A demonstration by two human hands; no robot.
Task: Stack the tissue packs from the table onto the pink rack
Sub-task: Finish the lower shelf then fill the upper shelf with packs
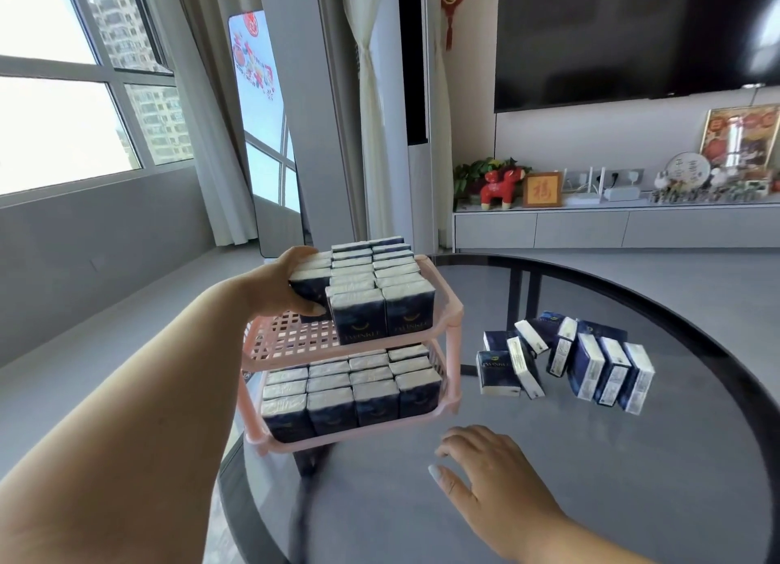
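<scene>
— What do we have in front of us?

— A two-tier pink rack (455,310) stands at the left part of a round dark glass table (633,458). Its lower tier is filled with dark blue tissue packs (350,399) standing upright in rows, white tops up.

— And the upper tier?

— The right side and back of it are packed with more upright packs (380,285). The front left of that tier is bare pink lattice.

— Where are our hands?

— Our left hand (287,285) reaches over the upper tier's left side and is clamped on a small bundle of packs (310,278), thumb below and fingers curled over the top. The bundle sits pressed against the packs already standing there, above the lattice; we cannot tell whether it touches the tier floor.

— The right one?

— Our right hand (485,470) hovers low over the glass, in front of the rack's right corner, fingers spread apart and holding nothing. We cannot tell whether the fingertips touch the table.

— What remains on the table?

— A loose cluster of packs (565,361) to the right of the rack, apart from it. Some stand upright, several lean on each other at angles. A row of three on the right stands tilted, side by side.
</scene>
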